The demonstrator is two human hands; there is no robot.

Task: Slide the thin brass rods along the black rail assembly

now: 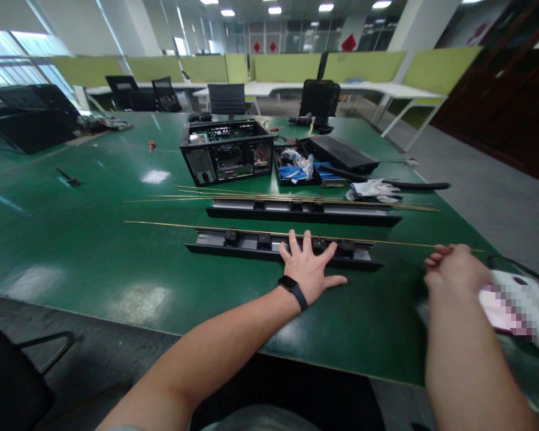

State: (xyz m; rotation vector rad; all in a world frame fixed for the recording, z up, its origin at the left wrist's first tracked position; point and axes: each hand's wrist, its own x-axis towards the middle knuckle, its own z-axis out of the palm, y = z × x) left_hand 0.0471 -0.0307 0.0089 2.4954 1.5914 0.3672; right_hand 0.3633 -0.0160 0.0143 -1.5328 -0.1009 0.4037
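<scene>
Black rail [251, 254] beneath left hand [308, 268], fingers spread apart; right hand [459, 268] curled closed on brass rod [251, 231]; pink-and-white item [516, 302] right of that hand, markings pixelated.

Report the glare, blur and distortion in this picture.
Head view: white glare patches lie on the glossy green tabletop; head view: the bare, curled right hand looks softly blurred, the bare, spread left hand crisper; head view: the thick white pillar at upper right leans outward, likely lens distortion.
</scene>
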